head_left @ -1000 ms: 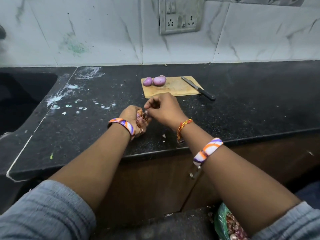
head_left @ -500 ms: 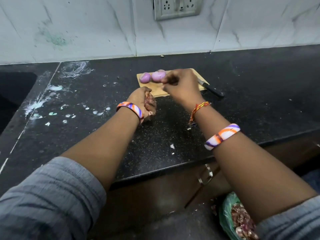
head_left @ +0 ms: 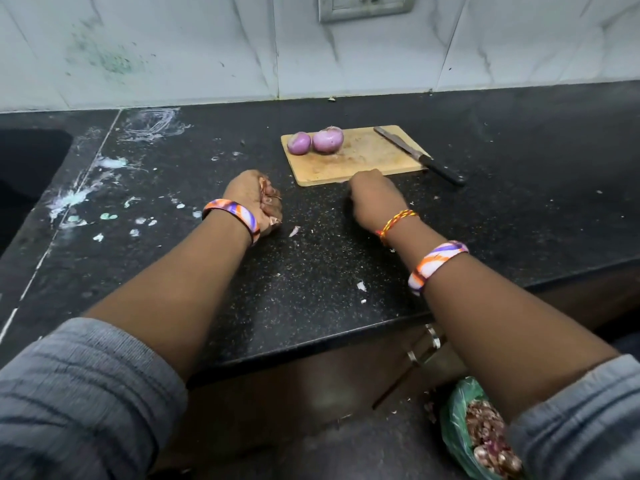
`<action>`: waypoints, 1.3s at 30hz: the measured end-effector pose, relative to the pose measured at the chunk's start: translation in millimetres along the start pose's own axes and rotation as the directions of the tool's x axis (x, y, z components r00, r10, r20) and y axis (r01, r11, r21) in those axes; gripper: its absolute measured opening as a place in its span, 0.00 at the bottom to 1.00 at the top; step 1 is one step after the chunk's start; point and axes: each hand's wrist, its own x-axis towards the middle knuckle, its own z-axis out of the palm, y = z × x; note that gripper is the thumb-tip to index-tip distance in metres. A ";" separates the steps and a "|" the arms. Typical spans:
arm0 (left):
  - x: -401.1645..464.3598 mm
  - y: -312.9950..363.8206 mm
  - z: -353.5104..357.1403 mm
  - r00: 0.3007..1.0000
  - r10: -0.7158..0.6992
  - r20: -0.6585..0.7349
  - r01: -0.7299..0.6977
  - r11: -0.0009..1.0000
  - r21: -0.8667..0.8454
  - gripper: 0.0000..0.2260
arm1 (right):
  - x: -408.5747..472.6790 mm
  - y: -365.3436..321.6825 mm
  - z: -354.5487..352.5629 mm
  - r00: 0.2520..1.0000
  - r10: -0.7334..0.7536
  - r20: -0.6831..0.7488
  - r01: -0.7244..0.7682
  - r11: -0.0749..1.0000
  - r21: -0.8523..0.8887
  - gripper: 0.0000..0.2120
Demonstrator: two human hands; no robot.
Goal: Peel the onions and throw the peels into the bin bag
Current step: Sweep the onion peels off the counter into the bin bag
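Two peeled purple onions [head_left: 313, 142] lie side by side at the back left of a wooden cutting board [head_left: 367, 164]. My left hand [head_left: 251, 199] rests on the black counter, its fingers curled round a bunch of brown onion peels [head_left: 266, 195]. My right hand [head_left: 374, 195] is on the counter at the board's front edge, knuckles up and fingertips hidden. A green bin bag [head_left: 453, 424] with peels in it sits on the floor at the lower right, partly behind my right sleeve.
A black-handled knife [head_left: 419, 155] lies across the board's right corner. Small peel scraps [head_left: 294, 231] dot the counter [head_left: 519, 202] between my arms. A dark sink [head_left: 27, 174] is at the far left, with white smears beside it. A wall socket [head_left: 363, 5] is above.
My right hand has drawn back from the onions on the board to the board's front edge. My left hand stays put with the peels.
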 end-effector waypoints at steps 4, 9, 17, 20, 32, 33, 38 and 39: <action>-1.6 -4.8 -3.2 0.999 0.018 -0.047 -0.018 1.000 0.008 0.16 | -12.5 -38.2 13.3 0.963 -0.270 0.017 0.268 0.961 0.070 0.12; -6.7 -11.5 5.5 0.999 0.027 -0.041 -0.025 0.998 0.051 0.16 | -27.8 -36.7 14.8 0.878 -0.476 0.057 0.461 0.871 0.173 0.09; -17.9 -22.7 22.3 0.987 -0.116 0.115 0.099 0.985 0.142 0.16 | -20.8 60.7 1.8 0.995 -0.095 -0.017 0.097 0.990 0.101 0.08; -25.4 -33.5 27.7 0.942 -0.259 0.214 0.205 0.948 0.245 0.17 | -25.0 89.5 -7.9 0.993 0.110 -0.052 -0.107 0.993 0.054 0.10; -99.8 -75.6 41.8 0.674 -0.552 0.492 0.324 0.818 0.474 0.14 | -72.6 43.1 -11.1 0.996 0.080 -0.030 -0.083 0.990 -0.112 0.13; -108.6 -87.1 40.0 0.624 -0.595 0.506 0.343 0.791 0.507 0.14 | -78.3 39.1 -11.1 0.998 0.049 -0.029 -0.052 0.993 -0.105 0.13; -120.9 -158.4 9.2 0.553 -0.700 0.452 0.536 0.714 0.450 0.13 | -106.1 20.1 -9.0 0.998 -0.062 -0.004 0.061 0.995 -0.075 0.15; -118.5 -171.3 2.4 0.587 -0.689 0.425 0.576 0.724 0.379 0.12 | -110.4 16.0 -8.7 0.997 -0.080 -0.003 0.080 0.994 -0.071 0.16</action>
